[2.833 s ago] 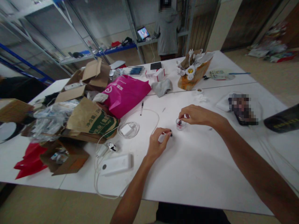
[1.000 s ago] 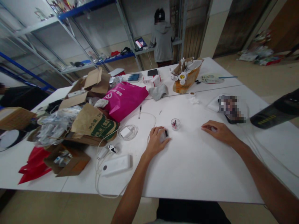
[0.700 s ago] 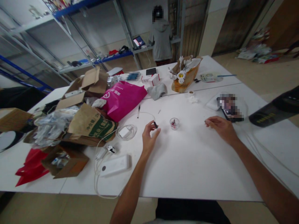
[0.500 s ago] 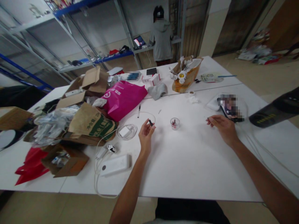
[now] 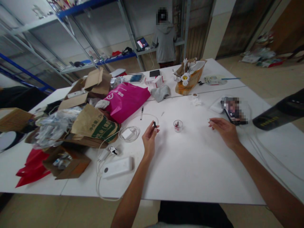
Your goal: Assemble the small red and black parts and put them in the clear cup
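Black piece: a small dark stub [image 5: 155, 124] is sitting in the left fingertips, seemingly raised off the table [image 5: 190, 171]; it is too small to identify.
Left hand: this hand [image 5: 149, 136] is pinching the stub between thumb and fingers, palm turned partly upward.
Grip care: the piece is looking easy to drop, so a light, steady pinch near its middle, kept low over the table, should be serving best.
Cup: a clear cup [image 5: 178, 126] is standing upright at the stub's 3 o'clock, near but apart, holding small reddish and dark bits; it is probably light, so sleeve and wrist should be staying clear of its rim.
Right hand: farther out at 3 o'clock, this hand [image 5: 224, 128] is hovering with fingers curled and tips close together; whether they are gripping something tiny, I cannot tell.
Pen: it [image 5: 142, 113] is lying toward 10 o'clock.
Charger: at 8 to 9 o'clock, a white block [image 5: 128, 134] is lying within its coiled cable.
Phone: it [image 5: 234, 111] is lying between 2 and 3 o'clock, beyond the right fingertips.
Person: someone in a grey top [image 5: 165, 44] is standing at 12 o'clock, beyond the table.
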`<state>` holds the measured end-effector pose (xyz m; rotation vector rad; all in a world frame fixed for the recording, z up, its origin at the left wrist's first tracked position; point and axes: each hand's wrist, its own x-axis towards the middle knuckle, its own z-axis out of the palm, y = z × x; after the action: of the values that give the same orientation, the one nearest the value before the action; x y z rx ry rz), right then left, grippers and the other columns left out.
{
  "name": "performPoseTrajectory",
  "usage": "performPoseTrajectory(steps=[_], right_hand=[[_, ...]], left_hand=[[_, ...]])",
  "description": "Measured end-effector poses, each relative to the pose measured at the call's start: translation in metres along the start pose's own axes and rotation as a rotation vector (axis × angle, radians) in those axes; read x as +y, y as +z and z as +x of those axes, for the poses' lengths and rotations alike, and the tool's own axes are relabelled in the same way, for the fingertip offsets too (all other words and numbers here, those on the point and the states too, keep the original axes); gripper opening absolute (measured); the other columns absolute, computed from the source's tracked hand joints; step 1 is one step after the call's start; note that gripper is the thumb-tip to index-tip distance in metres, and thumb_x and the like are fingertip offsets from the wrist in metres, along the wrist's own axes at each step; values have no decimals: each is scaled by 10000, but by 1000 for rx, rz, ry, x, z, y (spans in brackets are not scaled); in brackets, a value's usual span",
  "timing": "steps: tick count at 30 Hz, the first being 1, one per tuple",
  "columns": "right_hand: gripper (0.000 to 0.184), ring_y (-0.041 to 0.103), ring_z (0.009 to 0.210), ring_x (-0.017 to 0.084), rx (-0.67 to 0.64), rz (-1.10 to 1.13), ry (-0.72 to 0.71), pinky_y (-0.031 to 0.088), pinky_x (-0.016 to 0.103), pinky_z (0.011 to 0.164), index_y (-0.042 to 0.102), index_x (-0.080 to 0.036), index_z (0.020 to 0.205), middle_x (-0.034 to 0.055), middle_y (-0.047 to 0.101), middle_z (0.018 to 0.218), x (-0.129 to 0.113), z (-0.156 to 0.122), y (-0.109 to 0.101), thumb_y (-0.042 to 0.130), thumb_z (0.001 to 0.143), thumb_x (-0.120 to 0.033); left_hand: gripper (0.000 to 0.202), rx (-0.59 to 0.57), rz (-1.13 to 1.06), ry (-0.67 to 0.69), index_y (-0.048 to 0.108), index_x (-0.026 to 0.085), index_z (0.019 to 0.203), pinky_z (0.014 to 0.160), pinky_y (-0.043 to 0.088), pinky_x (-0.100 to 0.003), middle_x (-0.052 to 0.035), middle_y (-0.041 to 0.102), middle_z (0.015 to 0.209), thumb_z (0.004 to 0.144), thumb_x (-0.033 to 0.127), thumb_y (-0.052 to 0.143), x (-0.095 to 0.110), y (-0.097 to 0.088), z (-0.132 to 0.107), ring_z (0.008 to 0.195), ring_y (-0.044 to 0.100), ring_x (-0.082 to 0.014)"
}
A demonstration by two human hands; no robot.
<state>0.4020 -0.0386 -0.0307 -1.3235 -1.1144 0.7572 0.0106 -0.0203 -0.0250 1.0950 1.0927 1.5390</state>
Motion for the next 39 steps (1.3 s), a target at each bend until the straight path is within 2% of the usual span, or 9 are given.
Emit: performPoseTrajectory(steps=[3,6,9,12,15,21,29,35,39], right_hand=[[443,784,805,214,-9,7,9,643,324,663,836,-229,1046,76,836,931,-1,-4,4,976,806,-573],[449,795,801,222,-72,20,8,683,354,723,818,-234,1011,70,831,908,-8,-15,17,973,803,-601],[435,798,821,236,-202,-34,-43,702,387,792,809,-242,993,72,830,915,-20,-33,37,914,862,-643],[358,776,850,232,-405,-190,-148,679,387,830,829,-255,1019,70,825,940,-34,-52,56,807,979,-611],[299,752,836,222,-492,-238,-206,651,384,822,828,-260,1057,59,820,948,-40,-66,70,759,1032,-550],[249,780,915,243,-502,-169,-196,649,390,848,833,-273,1092,63,830,1002,-32,-74,77,759,1044,-505],[258,788,937,265,-506,-146,-178,674,423,856,844,-293,1106,76,843,1033,-26,-78,76,758,1040,-528],[202,774,888,238,-506,-136,-225,662,406,839,841,-295,1122,62,837,1022,-25,-78,76,787,1031,-467],[216,774,864,235,-489,-131,-212,661,395,812,845,-287,1087,57,834,996,-27,-78,77,801,1017,-486]], left_hand=[[538,-78,118,119,762,206,1484,982,654,-388,-144,846,1248,1017,461,840,4,1,-5,1025,800,-214],[362,-210,307,309,802,204,1394,1003,650,-396,-140,852,1238,1076,374,766,9,3,-12,1074,804,-228],[299,-357,451,481,806,215,1378,991,658,-392,-129,857,1224,1102,269,706,15,10,-21,1060,806,-221],[298,-481,446,563,811,226,1365,978,676,-386,-117,862,1211,1099,183,684,15,18,-29,1087,817,-222],[342,-564,428,580,798,244,1403,958,690,-383,-105,866,1201,1094,151,686,9,23,-36,1078,820,-217],[359,-673,446,557,787,253,1439,988,708,-390,-116,862,1237,1103,176,684,-3,24,-41,1112,826,-224],[358,-712,470,505,775,257,1464,1011,710,-419,-120,861,1251,1132,223,646,-4,21,-40,1135,831,-240],[350,-720,480,518,771,253,1460,1007,704,-402,-116,861,1252,1140,236,631,-8,22,-40,1133,829,-230],[349,-732,507,527,770,251,1459,1009,704,-397,-110,860,1254,1138,230,636,-9,22,-40,1137,829,-227]])
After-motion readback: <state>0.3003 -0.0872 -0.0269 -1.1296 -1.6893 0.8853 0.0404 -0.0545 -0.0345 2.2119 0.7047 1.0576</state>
